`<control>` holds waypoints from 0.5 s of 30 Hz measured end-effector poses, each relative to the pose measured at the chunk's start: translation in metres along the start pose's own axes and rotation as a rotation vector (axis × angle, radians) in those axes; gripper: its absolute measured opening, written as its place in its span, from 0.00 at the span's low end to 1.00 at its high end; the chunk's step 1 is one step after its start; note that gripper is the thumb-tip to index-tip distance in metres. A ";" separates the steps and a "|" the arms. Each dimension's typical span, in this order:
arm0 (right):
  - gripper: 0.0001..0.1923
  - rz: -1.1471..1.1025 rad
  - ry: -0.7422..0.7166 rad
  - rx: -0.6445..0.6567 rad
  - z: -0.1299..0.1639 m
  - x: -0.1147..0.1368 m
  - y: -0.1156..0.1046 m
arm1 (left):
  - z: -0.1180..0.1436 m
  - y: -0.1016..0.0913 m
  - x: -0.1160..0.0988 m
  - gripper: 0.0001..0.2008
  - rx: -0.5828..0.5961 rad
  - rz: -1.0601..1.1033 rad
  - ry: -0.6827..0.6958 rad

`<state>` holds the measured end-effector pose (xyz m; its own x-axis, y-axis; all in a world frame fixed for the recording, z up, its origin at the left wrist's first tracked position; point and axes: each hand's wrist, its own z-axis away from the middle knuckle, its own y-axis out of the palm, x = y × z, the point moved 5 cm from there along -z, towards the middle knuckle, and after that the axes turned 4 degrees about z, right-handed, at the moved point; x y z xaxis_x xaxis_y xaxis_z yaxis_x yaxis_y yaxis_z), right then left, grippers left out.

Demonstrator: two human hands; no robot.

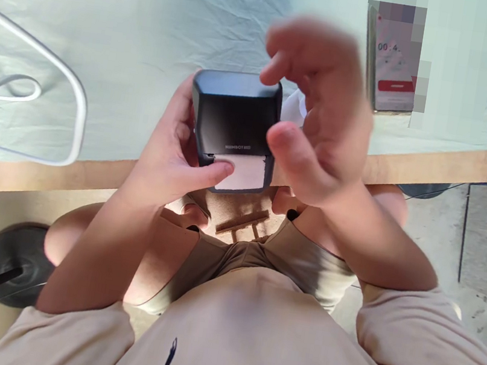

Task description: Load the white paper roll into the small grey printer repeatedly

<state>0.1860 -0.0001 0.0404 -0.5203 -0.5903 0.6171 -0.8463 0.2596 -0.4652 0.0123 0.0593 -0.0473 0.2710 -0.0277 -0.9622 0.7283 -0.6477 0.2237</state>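
A black label printer [237,117] with "NIIMBOT" lettering on its front is held up over the table's near edge. White label paper [245,173] shows at its lower front. My left hand [176,142] grips the printer from the left side, its thumb lying across the label paper. At the right side is my right hand [323,109], slightly blurred, with thumb and fingers apart and half curled. Its thumb tip and a fingertip are close to the printer's right edge; whether they touch it I cannot tell. Behind this hand something whitish [295,106] is partly hidden.
A pale cloth [157,23] covers the table, which has a wooden front edge [433,165]. At the right lies a phone [396,65] showing a timer, partly pixelated. A white cable [80,115] loops at the left. A round black base [14,264] stands on the floor.
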 end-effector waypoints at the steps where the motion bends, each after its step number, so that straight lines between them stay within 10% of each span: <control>1: 0.18 0.007 -0.011 -0.010 0.002 0.002 0.002 | 0.000 0.001 -0.001 0.51 -0.003 -0.003 -0.006; 15: 0.19 0.132 0.042 0.171 0.005 0.000 0.013 | 0.001 0.006 -0.009 0.24 -0.165 0.153 -0.010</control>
<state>0.1756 -0.0004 0.0311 -0.6328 -0.5268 0.5675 -0.7404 0.1972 -0.6425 0.0138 0.0550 -0.0375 0.3806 -0.1239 -0.9164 0.7725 -0.5021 0.3888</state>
